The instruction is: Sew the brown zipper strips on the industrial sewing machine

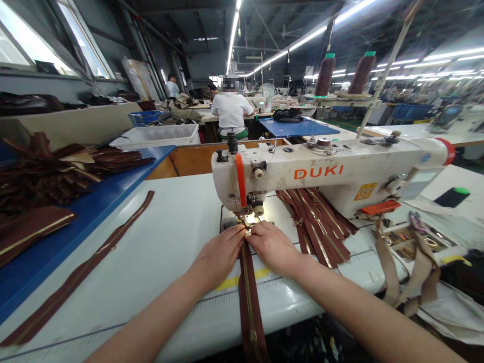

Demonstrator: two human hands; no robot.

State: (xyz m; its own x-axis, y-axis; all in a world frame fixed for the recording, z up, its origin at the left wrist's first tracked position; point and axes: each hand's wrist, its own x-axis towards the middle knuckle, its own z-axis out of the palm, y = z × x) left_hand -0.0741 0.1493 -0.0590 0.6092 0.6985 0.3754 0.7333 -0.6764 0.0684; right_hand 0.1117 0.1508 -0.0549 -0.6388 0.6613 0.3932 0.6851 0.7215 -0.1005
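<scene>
A brown zipper (247,292) with metal teeth runs from under the needle of the white sewing machine (276,166) down over the table's front edge. At its far end my left hand (223,252) pinches the zipper tape from the left, close by the presser foot. From the other side my right hand (274,247) grips it with bent fingers, the two sets of fingertips almost meeting. The exact spot under the fingertips is hidden. Several brown zippers (319,227) lie in a fanned pile beneath the machine arm. Another long zipper (86,262) stretches across the table at left.
Brown zipper pieces (45,171) are heaped on a blue surface (113,189) at left. To the right sit a small parts tray (412,242), beige straps (419,272) and a dark thread cone (451,196). A person in a white shirt (231,111) sits ahead.
</scene>
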